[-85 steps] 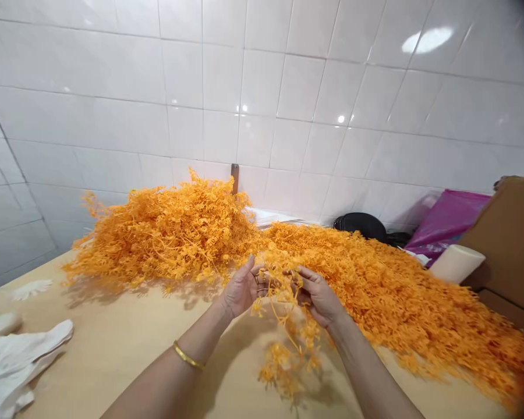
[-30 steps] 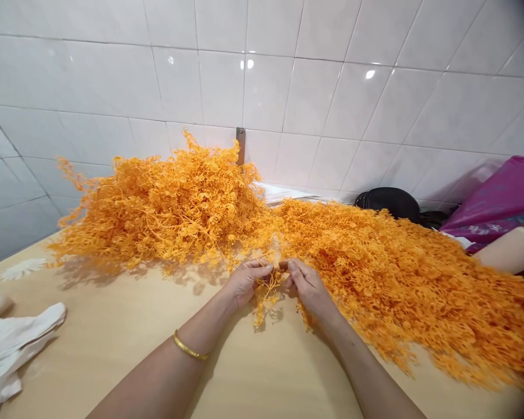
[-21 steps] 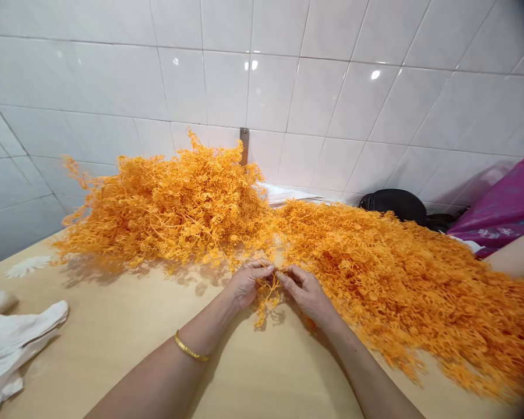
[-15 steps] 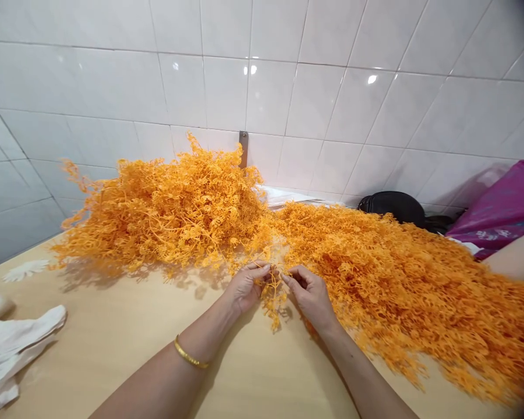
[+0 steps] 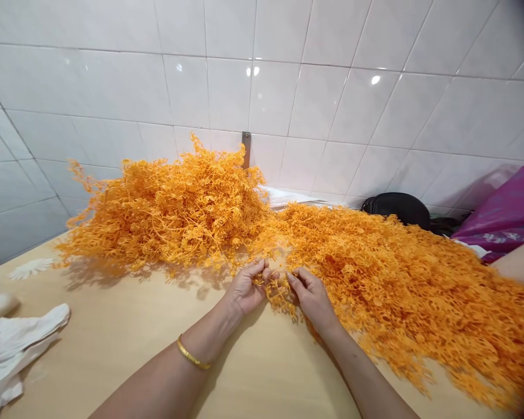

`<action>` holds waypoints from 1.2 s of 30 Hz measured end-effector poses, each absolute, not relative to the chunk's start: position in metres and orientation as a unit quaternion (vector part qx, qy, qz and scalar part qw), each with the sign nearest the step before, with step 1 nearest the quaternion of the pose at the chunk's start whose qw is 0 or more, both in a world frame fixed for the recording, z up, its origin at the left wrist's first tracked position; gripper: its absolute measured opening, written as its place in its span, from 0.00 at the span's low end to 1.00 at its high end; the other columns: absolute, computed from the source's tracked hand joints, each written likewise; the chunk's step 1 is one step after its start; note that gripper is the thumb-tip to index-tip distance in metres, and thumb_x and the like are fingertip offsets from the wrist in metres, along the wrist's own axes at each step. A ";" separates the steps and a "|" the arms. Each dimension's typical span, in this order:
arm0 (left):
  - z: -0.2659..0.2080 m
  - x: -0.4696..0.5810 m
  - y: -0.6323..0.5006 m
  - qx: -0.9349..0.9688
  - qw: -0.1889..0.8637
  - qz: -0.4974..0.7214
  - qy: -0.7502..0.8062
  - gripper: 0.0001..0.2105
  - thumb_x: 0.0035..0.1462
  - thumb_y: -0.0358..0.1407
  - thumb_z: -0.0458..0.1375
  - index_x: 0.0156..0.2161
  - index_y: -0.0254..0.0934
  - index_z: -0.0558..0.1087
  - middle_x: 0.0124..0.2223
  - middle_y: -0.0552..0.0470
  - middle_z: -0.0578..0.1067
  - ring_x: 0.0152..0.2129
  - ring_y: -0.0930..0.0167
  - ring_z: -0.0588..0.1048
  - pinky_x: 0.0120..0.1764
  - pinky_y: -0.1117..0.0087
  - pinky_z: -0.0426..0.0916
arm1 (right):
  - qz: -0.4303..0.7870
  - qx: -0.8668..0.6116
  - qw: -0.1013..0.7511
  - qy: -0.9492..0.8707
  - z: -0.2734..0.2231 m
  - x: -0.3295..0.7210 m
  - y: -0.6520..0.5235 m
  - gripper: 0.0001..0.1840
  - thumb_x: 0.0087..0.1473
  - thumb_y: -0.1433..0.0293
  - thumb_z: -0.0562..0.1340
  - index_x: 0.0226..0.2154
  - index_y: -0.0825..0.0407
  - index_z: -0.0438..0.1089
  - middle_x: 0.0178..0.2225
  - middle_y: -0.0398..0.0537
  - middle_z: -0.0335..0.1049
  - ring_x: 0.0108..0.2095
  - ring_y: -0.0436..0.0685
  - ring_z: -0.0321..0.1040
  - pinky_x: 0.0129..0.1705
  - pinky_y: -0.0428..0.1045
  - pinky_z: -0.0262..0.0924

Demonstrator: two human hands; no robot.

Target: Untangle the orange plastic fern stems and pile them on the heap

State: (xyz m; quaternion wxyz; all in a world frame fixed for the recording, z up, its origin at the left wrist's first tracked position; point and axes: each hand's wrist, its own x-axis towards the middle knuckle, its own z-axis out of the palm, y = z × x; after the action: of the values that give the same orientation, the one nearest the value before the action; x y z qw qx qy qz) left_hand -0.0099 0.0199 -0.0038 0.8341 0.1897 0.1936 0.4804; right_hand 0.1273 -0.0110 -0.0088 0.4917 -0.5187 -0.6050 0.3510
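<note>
A small orange artificial plant sprig (image 5: 282,297) hangs between my two hands, just above the table. My left hand (image 5: 248,286), with a gold bangle on its wrist, pinches the sprig from the left. On the other side my right hand (image 5: 311,294) has thumb and forefinger closed on the sprig's right part. Behind my left hand rises a tall heap of orange artificial foliage (image 5: 170,215). A wider, lower heap of the same orange foliage (image 5: 410,285) spreads beside and beyond my right hand.
The pale wooden table (image 5: 126,343) meets a white tiled wall (image 5: 227,87). White cloth gloves (image 5: 21,343) lie at the left, near a white petal-shaped piece (image 5: 31,268). A black rounded object (image 5: 397,208) and a purple bag (image 5: 502,212) stand at the back right.
The sprig's hanging end has swung up and to the right, towards my right hand. Both hands keep nearly the same place, and the view has shifted slightly.
</note>
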 end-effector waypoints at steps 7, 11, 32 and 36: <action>-0.005 -0.001 0.021 0.201 0.842 0.479 0.145 0.08 0.49 0.28 0.53 0.22 0.34 0.58 0.14 0.62 0.50 0.11 0.81 0.54 0.19 0.79 0.55 | 0.415 -0.501 0.616 -0.445 -0.008 0.120 -0.004 0.15 0.45 0.61 0.57 0.18 0.53 0.57 0.16 0.37 0.55 0.17 0.44 0.50 0.17 0.41 0.46; -0.008 -0.004 0.019 0.224 0.823 0.482 0.202 0.06 0.45 0.29 0.56 0.23 0.33 0.62 0.13 0.63 0.50 0.09 0.83 0.51 0.18 0.79 0.55 | 0.328 -0.494 0.752 -0.289 0.008 0.143 0.001 0.13 0.42 0.62 0.59 0.19 0.52 0.57 0.17 0.36 0.55 0.16 0.43 0.52 0.18 0.41 0.49; -0.005 0.009 0.004 0.484 0.675 0.465 0.306 0.08 0.40 0.36 0.60 0.22 0.30 0.70 0.16 0.55 0.63 0.13 0.79 0.60 0.19 0.76 0.54 | 0.442 -0.485 0.584 -0.477 -0.004 0.123 -0.004 0.13 0.39 0.62 0.63 0.20 0.55 0.63 0.16 0.38 0.56 0.17 0.44 0.49 0.18 0.42 0.45; -0.004 0.008 0.005 0.442 0.730 0.441 0.280 0.08 0.40 0.34 0.60 0.24 0.29 0.71 0.20 0.51 0.68 0.14 0.78 0.63 0.19 0.75 0.57 | 0.509 -0.441 0.618 -0.404 0.000 0.114 -0.007 0.12 0.37 0.65 0.64 0.19 0.54 0.60 0.13 0.35 0.53 0.15 0.43 0.47 0.16 0.41 0.44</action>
State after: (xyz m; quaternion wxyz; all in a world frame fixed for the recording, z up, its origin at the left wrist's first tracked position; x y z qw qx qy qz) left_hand 0.0079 0.0047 -0.0042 0.7297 0.4416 0.2802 0.4406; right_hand 0.1145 -0.0067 0.0004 0.6185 -0.4413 -0.4041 0.5093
